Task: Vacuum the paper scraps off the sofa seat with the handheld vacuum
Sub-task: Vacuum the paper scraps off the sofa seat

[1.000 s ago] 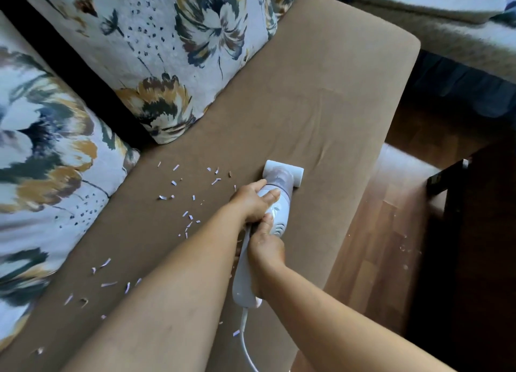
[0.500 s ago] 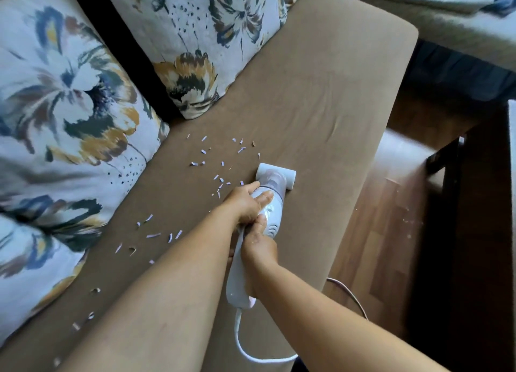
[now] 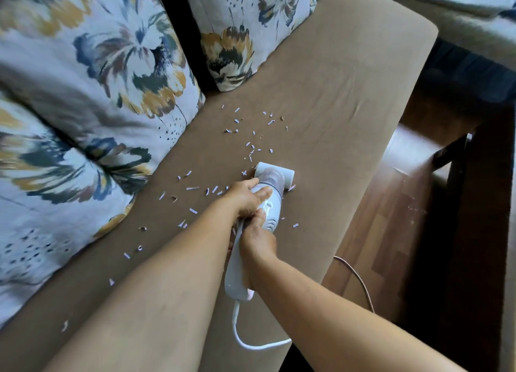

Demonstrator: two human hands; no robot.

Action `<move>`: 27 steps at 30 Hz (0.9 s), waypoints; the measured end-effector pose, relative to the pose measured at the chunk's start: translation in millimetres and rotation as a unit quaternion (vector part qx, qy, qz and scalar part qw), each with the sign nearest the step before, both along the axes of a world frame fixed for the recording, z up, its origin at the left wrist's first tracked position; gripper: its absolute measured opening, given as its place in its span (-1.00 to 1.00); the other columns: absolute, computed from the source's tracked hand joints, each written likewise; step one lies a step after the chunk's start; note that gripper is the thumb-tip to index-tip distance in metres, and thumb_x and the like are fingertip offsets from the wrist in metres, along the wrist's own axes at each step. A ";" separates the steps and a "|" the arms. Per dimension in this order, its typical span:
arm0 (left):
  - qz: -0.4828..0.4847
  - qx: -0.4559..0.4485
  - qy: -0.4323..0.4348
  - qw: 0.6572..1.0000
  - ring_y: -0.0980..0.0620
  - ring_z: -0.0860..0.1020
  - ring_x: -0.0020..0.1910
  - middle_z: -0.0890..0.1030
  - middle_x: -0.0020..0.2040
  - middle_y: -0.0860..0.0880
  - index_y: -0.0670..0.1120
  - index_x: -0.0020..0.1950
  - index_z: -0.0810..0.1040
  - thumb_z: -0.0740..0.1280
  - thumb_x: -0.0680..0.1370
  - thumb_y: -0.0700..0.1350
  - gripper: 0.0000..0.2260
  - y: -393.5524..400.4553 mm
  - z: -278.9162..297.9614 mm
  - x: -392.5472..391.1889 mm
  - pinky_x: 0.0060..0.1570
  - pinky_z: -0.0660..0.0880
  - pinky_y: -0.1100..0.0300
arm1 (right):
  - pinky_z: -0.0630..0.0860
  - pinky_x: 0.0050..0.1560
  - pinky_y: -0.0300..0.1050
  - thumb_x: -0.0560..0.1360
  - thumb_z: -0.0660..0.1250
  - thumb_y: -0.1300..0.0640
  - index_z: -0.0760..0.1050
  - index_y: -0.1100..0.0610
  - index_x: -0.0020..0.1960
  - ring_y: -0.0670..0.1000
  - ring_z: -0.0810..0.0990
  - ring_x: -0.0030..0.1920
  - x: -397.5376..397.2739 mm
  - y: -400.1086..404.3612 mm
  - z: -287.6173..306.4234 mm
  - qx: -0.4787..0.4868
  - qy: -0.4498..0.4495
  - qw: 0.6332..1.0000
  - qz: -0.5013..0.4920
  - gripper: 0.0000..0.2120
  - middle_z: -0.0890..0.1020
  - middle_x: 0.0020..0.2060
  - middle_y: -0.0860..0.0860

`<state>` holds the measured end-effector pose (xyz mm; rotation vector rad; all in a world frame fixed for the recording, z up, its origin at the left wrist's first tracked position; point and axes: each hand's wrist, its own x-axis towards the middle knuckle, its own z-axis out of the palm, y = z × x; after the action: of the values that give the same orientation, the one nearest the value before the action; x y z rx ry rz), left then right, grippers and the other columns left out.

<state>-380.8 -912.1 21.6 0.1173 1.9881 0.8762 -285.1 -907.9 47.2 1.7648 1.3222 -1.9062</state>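
Note:
A white handheld vacuum [image 3: 272,197] lies nozzle-down on the tan sofa seat [image 3: 335,98], its wide nozzle [image 3: 275,174] facing away from me. My left hand [image 3: 245,197] rests on top of the vacuum body with fingers curled over it. My right hand [image 3: 258,239] grips the handle behind. Several small white paper scraps [image 3: 251,145] lie scattered ahead and left of the nozzle, and more paper scraps [image 3: 192,211] trail back along the seat beside my left arm.
Two floral cushions [image 3: 92,98] [image 3: 245,22] lean on the backrest at the left. The vacuum's white cord [image 3: 259,343] loops off the seat's front edge toward the wooden floor [image 3: 391,218]. Dark furniture [image 3: 474,232] stands at the right.
The vacuum and both hands have slid back along the seat toward me, so more scraps now lie ahead of the nozzle. The view has shifted right along the sofa.

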 end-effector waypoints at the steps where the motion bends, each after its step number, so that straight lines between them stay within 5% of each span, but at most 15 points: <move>1: 0.006 0.004 0.000 1.000 -0.07 0.47 0.34 0.43 0.42 0.02 0.10 0.53 0.28 0.31 0.56 0.13 -0.45 -4.3 4.5 1.5 0.39 0.36 0.04 | 0.43 -0.39 -0.18 0.61 -0.05 -0.27 0.43 0.18 -0.26 0.01 0.50 -0.45 1.3 -3.2 5.0 0.011 0.000 1.000 0.010 -0.40 0.54 -0.42 0.05; 5: 0.026 0.008 0.001 1.000 -0.07 0.47 0.34 0.41 0.45 0.00 0.07 0.53 0.28 0.34 0.54 0.13 -0.42 -18.7 13.1 2.4 0.38 0.37 0.03 | 0.26 -0.73 -0.35 0.64 -0.05 -0.21 0.43 0.20 -0.19 -0.03 0.44 -0.54 7.8 -11.6 19.3 0.018 0.001 0.999 0.043 -0.45 0.49 -0.47 0.04; 13: 0.084 0.062 0.060 0.993 -0.03 0.39 0.41 0.34 0.50 0.03 0.06 0.55 0.23 0.31 0.57 0.10 -0.43 -17.8 36.5 -31.9 0.34 0.32 0.20 | 0.61 -0.08 -0.05 0.55 -0.10 -0.36 0.62 0.26 0.02 0.15 0.67 -0.23 -29.5 -10.1 17.1 0.052 0.021 0.994 0.089 -0.21 0.70 -0.23 0.13; 19: 0.102 0.069 0.098 0.987 -0.04 0.33 0.46 0.32 0.52 -0.05 0.01 0.57 0.19 0.15 0.65 0.05 -0.52 27.8 28.3 -83.1 0.41 0.24 0.15 | 0.58 -0.29 -0.08 0.56 -0.02 -0.32 0.58 0.22 -0.28 0.10 0.57 -0.50 -76.9 44.1 3.6 0.095 0.078 0.987 0.099 -0.30 0.61 -0.51 0.11; 22: 0.104 0.041 0.110 0.988 -0.08 0.29 0.48 0.27 0.54 -0.06 0.03 0.58 0.15 0.10 0.66 0.05 -0.52 54.4 21.6 -114.0 0.41 0.21 0.13 | 0.66 -0.14 0.06 0.52 -0.03 -0.37 0.58 0.23 -0.36 0.16 0.65 -0.40 -109.1 74.0 -11.8 0.117 0.082 0.980 0.138 -0.24 0.64 -0.49 0.12; 25: 0.106 0.018 0.113 0.988 -0.12 0.28 0.48 0.23 0.56 -0.07 0.05 0.59 0.11 0.05 0.68 0.04 -0.53 80.2 16.0 -147.6 0.41 0.22 0.09 | 0.64 -0.03 0.16 0.36 -0.09 -0.50 0.62 0.24 -0.22 0.23 0.70 -0.21 -145.6 96.1 -23.3 0.127 0.083 0.975 0.165 -0.13 0.70 -0.31 0.18; 27: 0.117 0.003 0.117 0.986 -0.13 0.28 0.48 0.22 0.56 -0.07 0.05 0.59 0.11 0.04 0.68 0.05 -0.53 94.0 11.4 -168.2 0.41 0.22 0.09 | 0.64 -0.12 0.07 0.37 -0.07 -0.49 0.61 0.25 -0.18 0.20 0.69 -0.30 -168.6 115.7 -32.5 0.107 0.085 0.976 0.168 -0.15 0.69 -0.34 0.17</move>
<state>-549.0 -818.1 32.9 -0.0124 2.2506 1.0586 -453.7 -792.2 14.7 1.3717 1.8166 -1.8084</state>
